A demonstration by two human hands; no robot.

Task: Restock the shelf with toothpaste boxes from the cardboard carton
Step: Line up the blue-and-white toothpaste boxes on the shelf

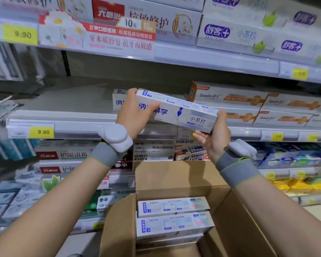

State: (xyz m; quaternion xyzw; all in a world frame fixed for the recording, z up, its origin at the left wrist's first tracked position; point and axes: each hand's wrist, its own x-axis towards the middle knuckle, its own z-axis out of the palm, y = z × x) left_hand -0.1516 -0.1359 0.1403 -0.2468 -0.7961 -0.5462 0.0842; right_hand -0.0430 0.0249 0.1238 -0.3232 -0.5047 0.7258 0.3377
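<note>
Head view: held a white toothpaste box (176,110) in both hands, tilted, its right end lower, in front of the middle shelf (78,125). Left hand (132,115) gripped the box's left end, thumb across the printed front and fingers curled over the top edge. Right hand (214,138) grasped the lower right end from beneath, fingers curled round the corner. Wore grey wrist bands with white devices on both wrists. Just behind the held box, on the middle shelf, lay another box of the same kind (119,102), with orange-printed boxes (228,97) stacked to its right. Below, stood open a cardboard carton (174,179), with more white toothpaste boxes (174,217) stacked flat inside. Yellow price tag (42,132) fixed on the shelf edge at left.
</note>
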